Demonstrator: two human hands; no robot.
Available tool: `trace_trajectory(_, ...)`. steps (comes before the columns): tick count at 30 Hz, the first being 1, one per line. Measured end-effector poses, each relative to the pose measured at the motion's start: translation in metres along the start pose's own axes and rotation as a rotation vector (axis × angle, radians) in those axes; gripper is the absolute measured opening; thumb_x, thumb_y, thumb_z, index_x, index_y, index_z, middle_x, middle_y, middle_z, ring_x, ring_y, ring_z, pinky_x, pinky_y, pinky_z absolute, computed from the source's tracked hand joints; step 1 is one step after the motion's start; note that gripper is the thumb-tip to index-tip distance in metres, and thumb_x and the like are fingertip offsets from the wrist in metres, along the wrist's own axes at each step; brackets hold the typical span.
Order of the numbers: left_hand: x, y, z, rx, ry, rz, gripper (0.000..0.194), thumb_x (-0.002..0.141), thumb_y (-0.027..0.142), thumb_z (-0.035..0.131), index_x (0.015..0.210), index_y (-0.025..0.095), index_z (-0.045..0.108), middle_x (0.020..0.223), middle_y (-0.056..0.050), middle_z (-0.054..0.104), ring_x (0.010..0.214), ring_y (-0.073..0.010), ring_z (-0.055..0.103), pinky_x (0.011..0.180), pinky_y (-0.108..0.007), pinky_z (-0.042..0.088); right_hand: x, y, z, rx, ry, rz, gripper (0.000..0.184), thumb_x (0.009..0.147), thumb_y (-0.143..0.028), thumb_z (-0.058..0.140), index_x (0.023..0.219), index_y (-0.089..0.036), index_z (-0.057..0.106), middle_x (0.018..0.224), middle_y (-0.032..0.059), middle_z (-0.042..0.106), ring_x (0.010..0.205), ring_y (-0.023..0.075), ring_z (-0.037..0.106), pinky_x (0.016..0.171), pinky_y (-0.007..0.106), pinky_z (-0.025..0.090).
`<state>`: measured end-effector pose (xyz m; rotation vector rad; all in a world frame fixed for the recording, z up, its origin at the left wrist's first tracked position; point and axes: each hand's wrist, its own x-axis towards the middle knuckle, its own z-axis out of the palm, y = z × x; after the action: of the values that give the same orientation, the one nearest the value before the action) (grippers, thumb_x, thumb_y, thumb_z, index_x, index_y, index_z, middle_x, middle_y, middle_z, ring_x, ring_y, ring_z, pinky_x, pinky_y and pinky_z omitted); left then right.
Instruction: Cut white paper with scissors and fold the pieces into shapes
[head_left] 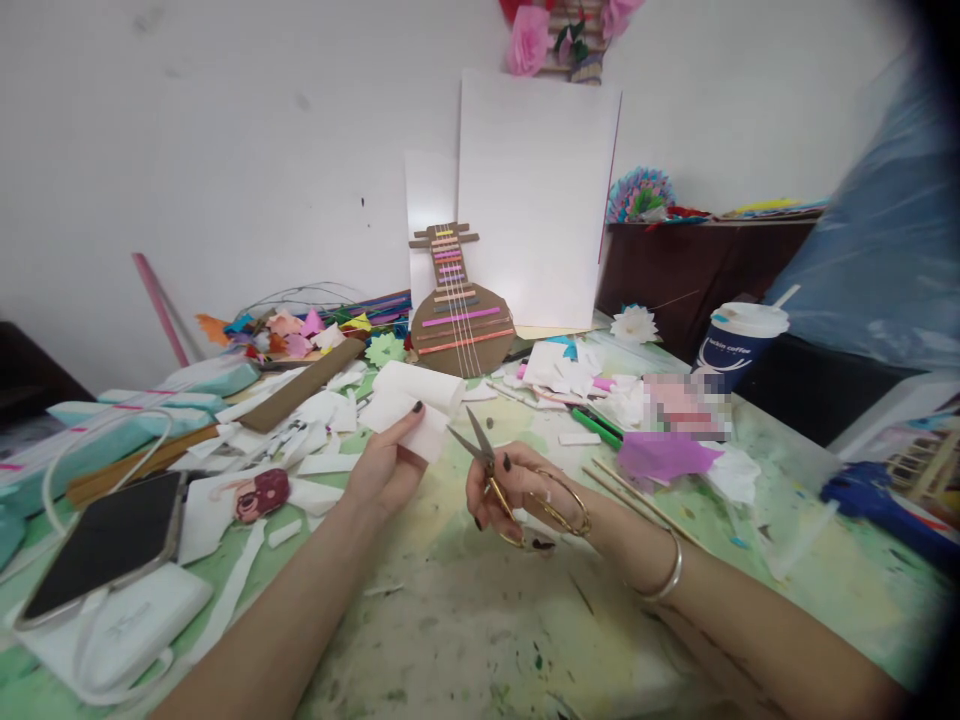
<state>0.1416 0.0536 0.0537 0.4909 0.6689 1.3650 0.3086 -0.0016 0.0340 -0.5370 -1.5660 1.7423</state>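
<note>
My left hand (384, 470) is closed on a folded piece of white paper (412, 403), thumb on top, held just above the table. My right hand (517, 495) grips gold-handled scissors (501, 478), fingers through the loops. The blades are apart and point up and left, their tips almost at the paper's right edge. A bangle sits on my right wrist.
A paint-stained table (480, 620) carries white paper scraps (315, 420), a phone (105, 540) on a white power bank at the left, a cardboard guitar model (461, 315), purple paper (660, 455), wooden sticks, a green pen and a coffee cup (735, 345). A blue glue gun (877, 500) lies at the right.
</note>
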Motion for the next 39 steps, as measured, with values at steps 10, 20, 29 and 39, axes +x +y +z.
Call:
trace_trajectory(10,0.002,0.0,-0.001,-0.019,0.026,-0.019,0.021,0.078,-0.002,0.052,0.086,0.013,0.064,0.076,-0.002,0.07,0.067,-0.0116,0.065,0.067,-0.022,0.054,-0.001,0.003,-0.003,0.052,-0.032,0.017,0.056,0.08,-0.063,0.044,0.075,-0.009,0.057,0.064,0.0046,0.06,0.036,0.0073,0.05,0.034,0.019,0.037)
trace_trajectory(20,0.002,0.001,-0.002,-0.025,0.055,-0.074,0.016,0.082,0.002,0.049,0.081,0.012,0.061,0.068,-0.002,0.066,0.058,-0.0117,0.061,0.056,-0.025,0.053,-0.003,-0.004,0.004,0.005,-0.066,0.082,0.052,0.076,-0.062,0.051,0.068,-0.011,0.055,0.063,0.0043,0.06,0.036,0.007,0.048,0.033,0.019,0.038)
trace_trajectory(29,0.004,-0.001,-0.004,-0.031,0.047,-0.058,0.017,0.081,0.0,0.049,0.082,0.011,0.062,0.07,-0.001,0.066,0.057,-0.0113,0.06,0.052,-0.025,0.051,-0.004,-0.011,0.009,-0.026,-0.074,0.043,0.049,0.076,-0.059,0.053,0.066,-0.011,0.055,0.06,0.0032,0.059,0.037,0.0068,0.046,0.034,0.019,0.035)
trace_trajectory(39,0.003,-0.002,-0.004,-0.026,0.022,-0.07,0.017,0.082,0.001,0.049,0.085,0.012,0.062,0.072,-0.001,0.066,0.059,-0.0122,0.061,0.055,-0.025,0.051,-0.005,-0.015,0.012,-0.015,-0.049,0.061,0.049,0.075,-0.059,0.054,0.064,-0.011,0.054,0.055,0.0011,0.057,0.033,0.0063,0.045,0.031,0.018,0.034)
